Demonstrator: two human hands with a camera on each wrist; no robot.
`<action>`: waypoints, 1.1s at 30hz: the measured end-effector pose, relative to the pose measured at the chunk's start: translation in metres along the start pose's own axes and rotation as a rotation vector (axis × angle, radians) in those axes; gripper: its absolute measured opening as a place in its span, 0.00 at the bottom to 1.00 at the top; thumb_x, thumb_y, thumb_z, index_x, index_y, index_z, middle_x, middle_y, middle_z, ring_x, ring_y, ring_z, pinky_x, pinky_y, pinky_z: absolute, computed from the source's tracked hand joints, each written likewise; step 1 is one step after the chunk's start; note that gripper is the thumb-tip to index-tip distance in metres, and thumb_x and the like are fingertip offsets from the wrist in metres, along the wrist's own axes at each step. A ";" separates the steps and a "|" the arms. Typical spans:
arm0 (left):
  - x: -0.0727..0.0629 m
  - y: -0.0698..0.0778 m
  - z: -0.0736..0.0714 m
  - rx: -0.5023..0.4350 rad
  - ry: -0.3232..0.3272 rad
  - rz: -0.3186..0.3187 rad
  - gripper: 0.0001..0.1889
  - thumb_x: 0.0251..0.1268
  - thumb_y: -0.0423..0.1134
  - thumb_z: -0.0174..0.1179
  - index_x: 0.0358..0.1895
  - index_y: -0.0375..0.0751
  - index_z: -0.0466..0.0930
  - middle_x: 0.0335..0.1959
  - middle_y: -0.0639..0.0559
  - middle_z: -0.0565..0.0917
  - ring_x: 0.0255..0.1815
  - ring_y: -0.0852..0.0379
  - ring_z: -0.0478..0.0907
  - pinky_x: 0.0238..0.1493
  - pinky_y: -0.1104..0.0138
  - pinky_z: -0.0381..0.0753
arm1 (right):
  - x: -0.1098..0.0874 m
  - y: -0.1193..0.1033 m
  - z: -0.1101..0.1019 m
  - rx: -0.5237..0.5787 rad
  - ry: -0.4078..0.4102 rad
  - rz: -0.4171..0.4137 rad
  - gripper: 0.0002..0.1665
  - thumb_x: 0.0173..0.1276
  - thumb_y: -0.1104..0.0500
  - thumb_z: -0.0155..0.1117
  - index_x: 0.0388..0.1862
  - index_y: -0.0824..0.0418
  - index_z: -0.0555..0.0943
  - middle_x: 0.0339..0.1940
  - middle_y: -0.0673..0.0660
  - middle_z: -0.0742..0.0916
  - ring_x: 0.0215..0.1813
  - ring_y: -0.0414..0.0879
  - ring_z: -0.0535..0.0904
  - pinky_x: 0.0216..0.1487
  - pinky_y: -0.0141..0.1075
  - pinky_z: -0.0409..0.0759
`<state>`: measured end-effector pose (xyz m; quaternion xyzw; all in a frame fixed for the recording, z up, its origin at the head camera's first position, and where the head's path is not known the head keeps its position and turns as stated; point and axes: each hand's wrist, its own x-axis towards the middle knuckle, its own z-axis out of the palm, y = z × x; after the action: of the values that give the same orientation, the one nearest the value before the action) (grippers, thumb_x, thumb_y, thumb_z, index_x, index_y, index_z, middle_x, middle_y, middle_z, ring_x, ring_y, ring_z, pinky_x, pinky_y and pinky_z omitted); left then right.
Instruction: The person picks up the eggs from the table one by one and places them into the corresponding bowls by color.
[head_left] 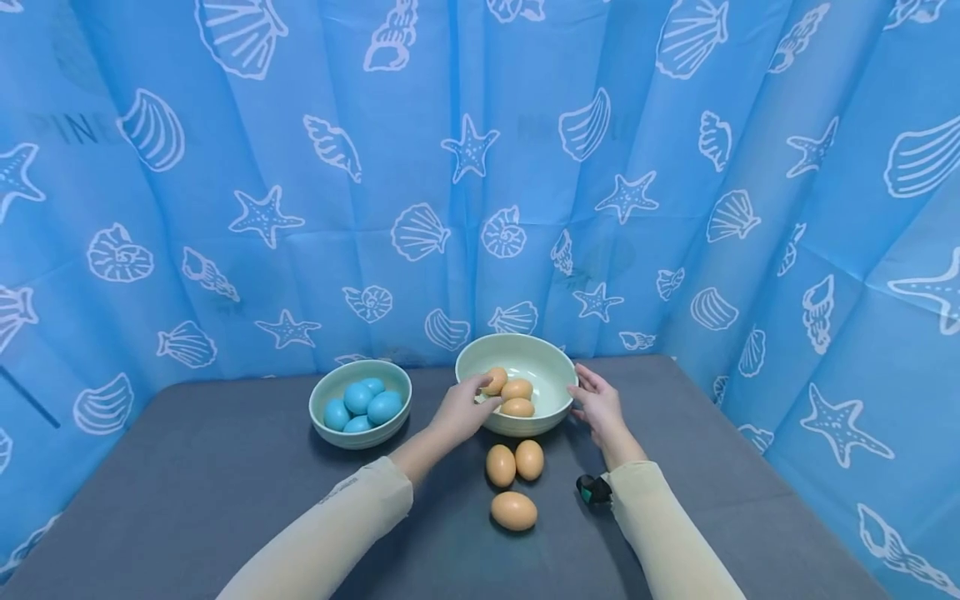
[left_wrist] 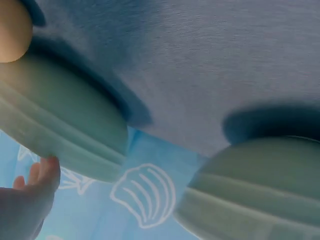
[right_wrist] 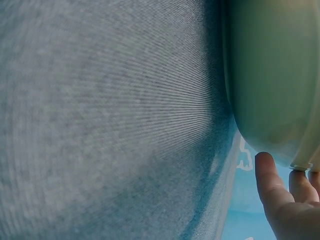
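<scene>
A large pale green bowl [head_left: 551, 375] contains several brown eggs [head_left: 517, 407], grouped toward its left side. My left hand [head_left: 459, 412] reaches over the left rim, fingertips and thumb close to the uppermost egg [head_left: 495, 380], which the fingers partly cover. Between that thumb and the fingers a gap shows. At the opposite side, my right hand [head_left: 600, 410] rests its extended fingers against the bowl's outer wall. In the right wrist view, the fingertips [right_wrist: 265, 165] meet the bowl's side [right_wrist: 275, 75]. Three brown eggs [head_left: 514, 511] lie on the table just in front.
A smaller pale green bowl [head_left: 397, 392] with several blue eggs [head_left: 357, 398] stands left of my left hand. The grey table [head_left: 247, 483] ends at a blue shell-patterned curtain [head_left: 315, 250] behind and on the right. A dark strap piece [head_left: 592, 489] sits at the right wrist.
</scene>
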<state>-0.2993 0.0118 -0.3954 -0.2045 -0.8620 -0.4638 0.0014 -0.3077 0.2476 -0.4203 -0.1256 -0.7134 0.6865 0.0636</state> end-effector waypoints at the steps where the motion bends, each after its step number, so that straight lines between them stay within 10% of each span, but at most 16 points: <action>1: -0.004 -0.001 -0.002 0.008 0.003 0.008 0.24 0.71 0.39 0.58 0.65 0.30 0.71 0.62 0.38 0.75 0.63 0.40 0.72 0.60 0.50 0.73 | 0.000 0.000 0.000 -0.002 0.000 -0.001 0.32 0.76 0.66 0.50 0.77 0.61 0.58 0.76 0.61 0.62 0.75 0.53 0.58 0.63 0.54 0.70; 33: -0.071 -0.015 -0.006 -0.013 -0.307 0.093 0.23 0.62 0.38 0.67 0.57 0.30 0.75 0.46 0.44 0.81 0.40 0.54 0.79 0.37 0.68 0.79 | -0.001 -0.003 0.002 -0.045 0.015 0.031 0.32 0.76 0.63 0.51 0.77 0.58 0.59 0.77 0.59 0.62 0.74 0.53 0.61 0.62 0.51 0.71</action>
<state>-0.2408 -0.0251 -0.4175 -0.3126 -0.8387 -0.4321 -0.1102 -0.3077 0.2450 -0.4171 -0.1430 -0.7262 0.6702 0.0556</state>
